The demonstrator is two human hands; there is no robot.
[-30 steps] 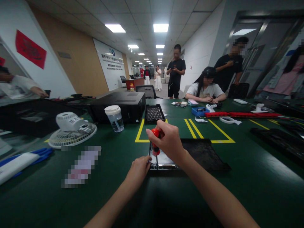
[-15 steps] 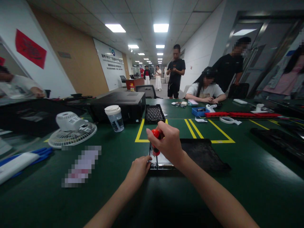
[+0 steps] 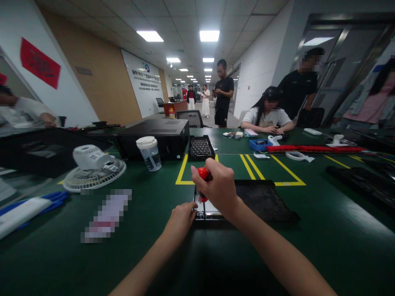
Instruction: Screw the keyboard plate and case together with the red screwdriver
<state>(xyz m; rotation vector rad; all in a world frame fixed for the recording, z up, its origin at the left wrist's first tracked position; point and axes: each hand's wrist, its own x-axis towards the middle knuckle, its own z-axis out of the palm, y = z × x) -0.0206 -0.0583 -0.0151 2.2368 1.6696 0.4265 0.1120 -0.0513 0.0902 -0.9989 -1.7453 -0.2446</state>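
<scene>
My right hand (image 3: 221, 187) is closed around the red handle of a screwdriver (image 3: 203, 173), held upright. Its dark shaft points down to the front left part of a flat black case (image 3: 262, 199) lying on the table. A bright silvery part shows in the case's left side, partly covered by my right hand. My left hand (image 3: 182, 216) is closed at the case's left edge, fingertips against it near the shaft. What the screwdriver tip meets is too small to make out.
Beyond the case stands a black tray (image 3: 201, 148) with a gridded inside. Left of it are a lidded cup (image 3: 149, 154), a white fan (image 3: 94, 168) and a large black box (image 3: 154, 133). A blue bin (image 3: 258, 144) lies far right. A person in white (image 3: 267, 117) sits opposite.
Both hands and the screwdriver keep nearly the same place, with the right hand turned very slightly. In the background, a standing person has shifted a little left.
</scene>
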